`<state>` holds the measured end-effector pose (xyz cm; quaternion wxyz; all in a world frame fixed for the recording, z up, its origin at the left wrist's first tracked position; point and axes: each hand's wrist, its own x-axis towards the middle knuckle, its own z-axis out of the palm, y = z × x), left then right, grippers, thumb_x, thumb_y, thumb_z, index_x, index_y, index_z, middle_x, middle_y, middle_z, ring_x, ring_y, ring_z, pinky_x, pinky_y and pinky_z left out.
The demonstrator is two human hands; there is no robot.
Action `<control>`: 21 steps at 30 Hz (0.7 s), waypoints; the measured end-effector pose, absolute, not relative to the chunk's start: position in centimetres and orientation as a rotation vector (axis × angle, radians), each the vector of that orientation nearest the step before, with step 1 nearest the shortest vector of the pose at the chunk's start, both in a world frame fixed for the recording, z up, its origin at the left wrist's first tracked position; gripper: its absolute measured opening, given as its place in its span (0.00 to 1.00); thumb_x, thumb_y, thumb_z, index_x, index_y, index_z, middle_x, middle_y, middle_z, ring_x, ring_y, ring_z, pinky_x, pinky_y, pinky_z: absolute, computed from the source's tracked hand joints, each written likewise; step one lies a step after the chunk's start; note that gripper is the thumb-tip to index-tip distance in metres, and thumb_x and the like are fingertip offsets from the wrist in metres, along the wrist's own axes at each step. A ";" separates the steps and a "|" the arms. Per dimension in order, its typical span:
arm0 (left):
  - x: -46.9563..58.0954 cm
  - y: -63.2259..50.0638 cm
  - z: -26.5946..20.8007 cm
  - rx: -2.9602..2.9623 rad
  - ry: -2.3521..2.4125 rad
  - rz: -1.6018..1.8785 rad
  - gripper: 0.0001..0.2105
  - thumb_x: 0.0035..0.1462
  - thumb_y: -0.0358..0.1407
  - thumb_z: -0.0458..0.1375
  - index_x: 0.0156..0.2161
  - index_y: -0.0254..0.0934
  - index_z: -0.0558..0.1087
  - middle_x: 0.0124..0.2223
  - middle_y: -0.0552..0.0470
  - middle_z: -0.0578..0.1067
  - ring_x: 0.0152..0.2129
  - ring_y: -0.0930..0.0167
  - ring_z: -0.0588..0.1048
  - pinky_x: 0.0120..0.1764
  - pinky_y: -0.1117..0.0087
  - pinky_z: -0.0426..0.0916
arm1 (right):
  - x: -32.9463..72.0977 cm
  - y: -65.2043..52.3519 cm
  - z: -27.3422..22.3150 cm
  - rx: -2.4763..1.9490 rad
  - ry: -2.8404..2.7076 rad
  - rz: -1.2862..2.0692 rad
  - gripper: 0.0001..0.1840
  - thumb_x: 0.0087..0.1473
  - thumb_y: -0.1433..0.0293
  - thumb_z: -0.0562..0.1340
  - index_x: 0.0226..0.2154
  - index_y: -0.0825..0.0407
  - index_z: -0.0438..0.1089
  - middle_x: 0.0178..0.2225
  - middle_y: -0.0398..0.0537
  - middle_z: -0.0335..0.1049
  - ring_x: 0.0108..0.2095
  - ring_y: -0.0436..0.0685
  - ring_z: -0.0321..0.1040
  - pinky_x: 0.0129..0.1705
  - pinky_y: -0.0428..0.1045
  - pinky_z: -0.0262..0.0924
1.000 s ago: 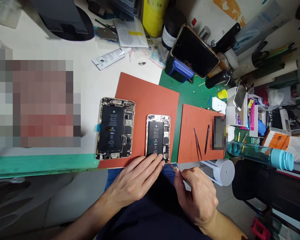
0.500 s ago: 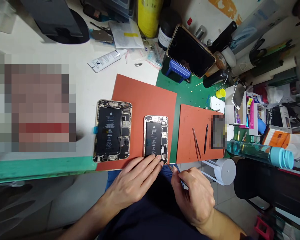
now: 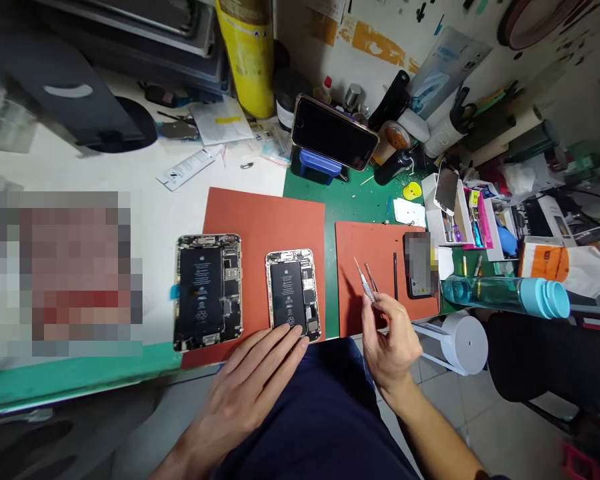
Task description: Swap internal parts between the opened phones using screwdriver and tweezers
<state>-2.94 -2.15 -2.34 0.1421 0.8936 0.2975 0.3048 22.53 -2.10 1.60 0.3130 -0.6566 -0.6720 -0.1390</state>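
Observation:
My left hand (image 3: 253,377) lies flat with fingers stretched out, its fingertips resting on the lower end of the smaller opened phone (image 3: 286,290). That phone shows its black battery and circuit board and lies on the left red mat (image 3: 260,213). A larger opened phone (image 3: 200,287) sits to its left, partly over the mat's edge. My right hand (image 3: 390,333) is closed around a slim silver tool (image 3: 365,287) with a textured handle and thin pointed tip, above the right red mat (image 3: 350,247). Tweezers (image 3: 371,277) are partly hidden beside the tool.
A black stick-like tool (image 3: 395,277) and a dark phone (image 3: 420,273) lie on the right mat. Beyond it is a blue bottle (image 3: 500,297). A phone on a blue stand (image 3: 320,163) stands at the back. Another person's blurred face (image 3: 75,267) appears at left.
My right hand has moved away from the smaller phone's lower edge to above the right mat, tool still held. My left hand stays on the phone. The camera view has shifted.

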 end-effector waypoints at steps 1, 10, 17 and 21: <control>-2.9 -2.3 -2.1 2.560 0.887 0.880 0.21 0.72 0.22 0.55 0.65 0.32 0.75 0.63 0.41 0.80 0.66 0.58 0.73 0.69 0.54 0.64 | 22.6 -1.6 0.8 -1.737 -1.808 -0.377 0.11 0.66 0.80 0.68 0.48 0.52 0.72 0.38 0.52 0.82 0.36 0.56 0.81 0.40 0.50 0.76; -1.3 -4.1 -1.5 2.461 1.182 0.919 0.34 0.62 0.18 0.66 0.71 0.31 0.67 0.62 0.37 0.80 0.63 0.56 0.77 0.64 0.57 0.73 | 21.4 -1.7 1.0 -1.713 -1.815 -0.137 0.10 0.68 0.79 0.64 0.49 0.53 0.75 0.41 0.57 0.82 0.40 0.62 0.77 0.44 0.56 0.72; -0.2 -4.2 -1.6 2.402 1.347 1.007 0.32 0.61 0.17 0.66 0.69 0.35 0.71 0.57 0.43 0.83 0.56 0.61 0.82 0.65 0.63 0.72 | 18.5 -4.1 1.5 -1.822 -1.342 0.836 0.11 0.70 0.68 0.64 0.51 0.53 0.78 0.37 0.48 0.81 0.28 0.52 0.75 0.30 0.47 0.69; 0.1 -4.2 -1.5 2.413 1.410 1.051 0.33 0.61 0.18 0.66 0.69 0.37 0.71 0.56 0.45 0.84 0.54 0.63 0.84 0.65 0.65 0.72 | 18.2 -3.8 1.3 -1.832 -1.270 0.925 0.12 0.69 0.65 0.64 0.49 0.52 0.80 0.37 0.47 0.78 0.28 0.52 0.73 0.32 0.47 0.68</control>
